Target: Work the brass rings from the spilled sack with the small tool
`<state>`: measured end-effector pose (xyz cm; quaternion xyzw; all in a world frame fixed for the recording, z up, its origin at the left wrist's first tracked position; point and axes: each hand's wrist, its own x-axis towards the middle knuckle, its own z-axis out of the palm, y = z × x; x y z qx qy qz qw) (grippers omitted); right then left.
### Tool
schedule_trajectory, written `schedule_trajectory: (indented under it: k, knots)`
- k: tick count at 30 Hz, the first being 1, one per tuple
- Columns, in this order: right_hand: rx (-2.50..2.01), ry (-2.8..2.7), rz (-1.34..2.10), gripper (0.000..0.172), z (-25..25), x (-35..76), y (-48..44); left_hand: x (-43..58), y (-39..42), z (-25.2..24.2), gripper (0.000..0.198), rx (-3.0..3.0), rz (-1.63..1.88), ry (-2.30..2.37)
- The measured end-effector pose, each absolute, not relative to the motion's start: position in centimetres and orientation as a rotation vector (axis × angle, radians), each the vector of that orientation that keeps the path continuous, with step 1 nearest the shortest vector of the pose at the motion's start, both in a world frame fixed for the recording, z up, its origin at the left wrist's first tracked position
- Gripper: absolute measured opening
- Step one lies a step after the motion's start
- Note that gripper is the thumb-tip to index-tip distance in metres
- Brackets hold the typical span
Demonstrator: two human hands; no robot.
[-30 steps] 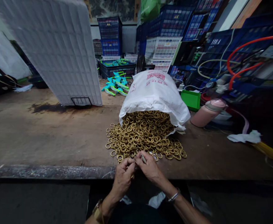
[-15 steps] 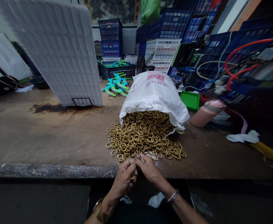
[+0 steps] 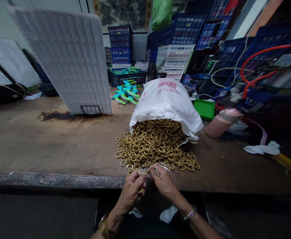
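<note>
A heap of brass rings (image 3: 155,146) spills from the open mouth of a white sack (image 3: 166,99) lying on the brown workbench (image 3: 48,146). Both hands meet at the bench's near edge, just in front of the heap. My left hand (image 3: 132,191) is closed, pinching a brass ring (image 3: 142,190) between its fingers. My right hand (image 3: 164,182) is closed too, holding a thin metal piece (image 3: 156,171) that points up from its fingers. A watch sits on the left wrist, a bangle on the right.
A white grid panel (image 3: 73,63) leans upright at the back left. Turquoise plastic parts (image 3: 127,93) lie behind the sack. A green box (image 3: 204,109), a pink cylinder (image 3: 222,121), hoses and stacked blue and white crates (image 3: 175,49) crowd the right and back.
The hands stay together at the bench edge with small finger movements. The view has shifted slightly, so everything sits a little lower and to the right.
</note>
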<state>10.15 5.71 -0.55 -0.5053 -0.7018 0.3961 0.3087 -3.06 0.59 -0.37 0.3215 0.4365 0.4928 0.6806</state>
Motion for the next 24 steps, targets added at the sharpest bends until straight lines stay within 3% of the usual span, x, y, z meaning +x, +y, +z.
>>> schedule_trajectory:
  k: [5,15,24]
  knots:
    - [-1.314,-2.197,0.843,0.014,-0.1,10.5,4.4,-3.0,0.4,-0.3,0.032,0.73,1.124,0.992]
    - [-1.444,-2.384,0.584,0.027,0.7,10.0,3.2,-2.9,-0.2,-0.1,0.031,0.781,1.154,1.015]
    - [-1.558,-2.458,0.548,0.023,1.0,9.8,2.9,-2.8,-0.3,-0.8,0.03,0.795,1.149,0.99]
